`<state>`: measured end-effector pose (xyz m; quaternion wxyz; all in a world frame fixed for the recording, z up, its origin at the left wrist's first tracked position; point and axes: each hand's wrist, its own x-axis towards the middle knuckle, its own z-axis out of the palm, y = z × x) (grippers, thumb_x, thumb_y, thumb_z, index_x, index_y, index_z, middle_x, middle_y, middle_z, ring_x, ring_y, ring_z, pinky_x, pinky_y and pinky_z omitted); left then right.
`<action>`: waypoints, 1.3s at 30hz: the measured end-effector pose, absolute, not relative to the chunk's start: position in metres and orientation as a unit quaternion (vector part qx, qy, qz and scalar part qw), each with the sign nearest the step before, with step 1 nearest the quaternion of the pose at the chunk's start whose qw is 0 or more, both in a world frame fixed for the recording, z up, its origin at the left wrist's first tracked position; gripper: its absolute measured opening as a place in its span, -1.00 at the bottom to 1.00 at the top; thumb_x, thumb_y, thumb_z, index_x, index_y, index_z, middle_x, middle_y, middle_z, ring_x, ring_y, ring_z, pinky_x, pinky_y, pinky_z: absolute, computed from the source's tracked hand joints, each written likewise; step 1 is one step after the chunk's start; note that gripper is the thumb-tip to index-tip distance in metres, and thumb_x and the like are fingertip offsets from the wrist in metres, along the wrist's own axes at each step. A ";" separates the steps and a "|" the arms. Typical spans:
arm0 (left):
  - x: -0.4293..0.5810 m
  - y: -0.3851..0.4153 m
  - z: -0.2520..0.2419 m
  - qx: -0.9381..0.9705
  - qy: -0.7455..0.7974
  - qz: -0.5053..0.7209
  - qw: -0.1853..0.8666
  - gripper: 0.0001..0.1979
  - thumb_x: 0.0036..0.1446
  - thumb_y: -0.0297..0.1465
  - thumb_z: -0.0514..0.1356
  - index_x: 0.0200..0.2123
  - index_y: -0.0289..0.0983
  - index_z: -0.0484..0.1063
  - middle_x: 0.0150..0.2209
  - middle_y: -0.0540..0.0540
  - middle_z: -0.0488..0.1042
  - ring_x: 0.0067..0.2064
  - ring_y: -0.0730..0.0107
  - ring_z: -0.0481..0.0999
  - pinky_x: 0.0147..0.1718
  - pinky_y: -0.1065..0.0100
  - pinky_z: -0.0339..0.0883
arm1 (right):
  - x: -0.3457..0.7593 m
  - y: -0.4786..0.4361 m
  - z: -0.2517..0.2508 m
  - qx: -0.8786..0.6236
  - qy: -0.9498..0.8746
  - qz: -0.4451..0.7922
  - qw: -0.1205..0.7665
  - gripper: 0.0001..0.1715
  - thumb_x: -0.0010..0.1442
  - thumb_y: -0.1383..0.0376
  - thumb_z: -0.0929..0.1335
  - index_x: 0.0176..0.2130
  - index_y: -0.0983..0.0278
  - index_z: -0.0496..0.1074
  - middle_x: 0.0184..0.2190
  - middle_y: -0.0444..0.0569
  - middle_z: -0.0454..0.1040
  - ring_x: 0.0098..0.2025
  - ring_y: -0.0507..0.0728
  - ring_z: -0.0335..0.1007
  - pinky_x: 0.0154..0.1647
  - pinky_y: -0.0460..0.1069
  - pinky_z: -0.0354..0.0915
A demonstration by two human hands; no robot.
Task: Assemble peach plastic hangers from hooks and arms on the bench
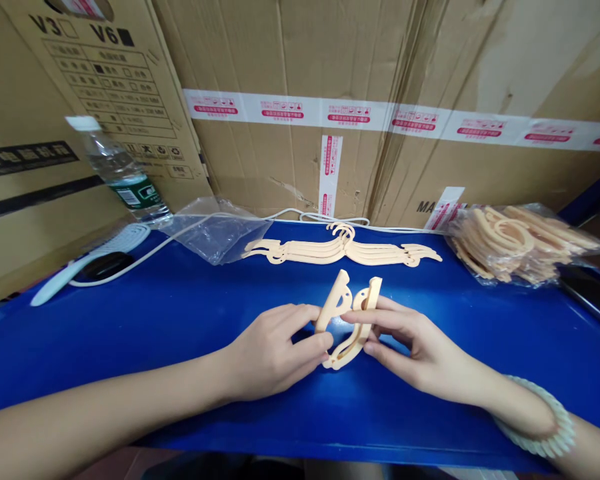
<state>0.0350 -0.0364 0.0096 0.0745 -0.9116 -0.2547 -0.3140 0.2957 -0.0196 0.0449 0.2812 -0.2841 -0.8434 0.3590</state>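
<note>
A cream plastic folding hanger (347, 352) is held between my two hands over the blue table. Its two arms are folded up into a narrow V, joined at the bottom. My left hand (280, 347) pinches the left arm of the hanger. Around the right arm, the fingers of my right hand (410, 340) are closed. The hanger's hook is not plainly visible. Just beyond my hands lies a stack of several opened-out hangers (315, 252), spread flat with their hooks toward the boxes.
Folded hangers fill a clear bag (520, 243) at the back right. At left are a water bottle (130, 177), a pale hairbrush (93, 257), a black object (107, 265) and a crumpled plastic bag (217, 230). A white cable (180, 233) runs before the cardboard boxes (290, 53).
</note>
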 end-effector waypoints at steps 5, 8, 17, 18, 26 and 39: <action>0.035 -0.037 0.008 -0.911 -0.243 -0.327 0.068 -0.82 0.33 -0.48 0.10 -0.05 -0.30 0.43 -0.01 -0.29 0.54 -0.12 0.15 0.61 -0.22 0.19 0.57 | 0.297 -0.021 0.043 -0.258 -0.844 0.378 0.278 -0.51 0.32 0.43 0.34 0.19 0.11 0.43 -0.11 -0.04 0.40 -0.30 0.01 0.39 -0.23 -0.05 0.45; 0.034 -0.036 0.007 -0.915 -0.254 -0.312 0.032 -0.73 0.33 -0.53 0.06 0.05 -0.32 0.39 0.10 -0.32 0.49 0.01 0.11 0.59 -0.11 0.17 0.57 | 0.297 -0.022 0.043 -0.262 -0.847 0.381 0.262 -0.47 0.31 0.43 0.35 0.21 0.09 0.38 -0.04 -0.02 0.38 -0.23 0.02 0.42 -0.13 -0.02 0.47; 0.033 -0.032 0.002 -0.903 -0.267 -0.330 -0.070 -0.45 0.33 -0.53 0.08 0.35 -0.33 0.06 0.30 -0.34 0.32 0.33 0.15 0.34 0.24 0.14 0.37 | 0.295 -0.022 0.042 -0.279 -0.825 0.414 0.264 -0.52 0.34 0.39 0.33 0.21 0.12 0.37 0.12 0.06 0.28 -0.14 0.05 0.48 -0.01 0.03 0.53; 0.033 -0.032 0.002 -0.900 -0.268 -0.333 -0.081 -0.41 0.34 -0.53 0.08 0.38 -0.32 0.01 0.30 -0.33 0.32 0.33 0.17 0.35 0.24 0.15 0.37 | 0.295 -0.021 0.041 -0.277 -0.823 0.417 0.268 -0.54 0.35 0.38 0.33 0.20 0.12 0.38 0.14 0.07 0.26 -0.13 0.05 0.48 -0.01 0.03 0.53; 0.032 -0.034 0.003 -0.896 -0.283 -0.326 -0.105 -0.52 0.35 -0.54 0.07 0.30 -0.27 0.18 0.18 -0.28 0.40 0.15 0.22 0.49 0.10 0.23 0.46 | 0.297 -0.018 0.042 -0.274 -0.838 0.393 0.262 -0.57 0.36 0.37 0.33 0.18 0.14 0.38 0.03 0.06 0.33 -0.12 0.09 0.45 0.01 0.07 0.49; 0.035 -0.033 0.004 -0.880 -0.296 -0.351 -0.122 -0.80 0.37 -0.53 0.04 -0.04 -0.29 0.42 -0.24 -0.11 0.45 -0.26 0.37 0.46 -0.23 0.37 0.39 | 0.297 -0.022 0.052 -0.245 -0.876 0.347 0.229 -0.54 0.36 0.38 0.33 0.21 0.15 0.33 0.08 0.08 0.43 0.13 0.19 0.36 0.20 0.13 0.34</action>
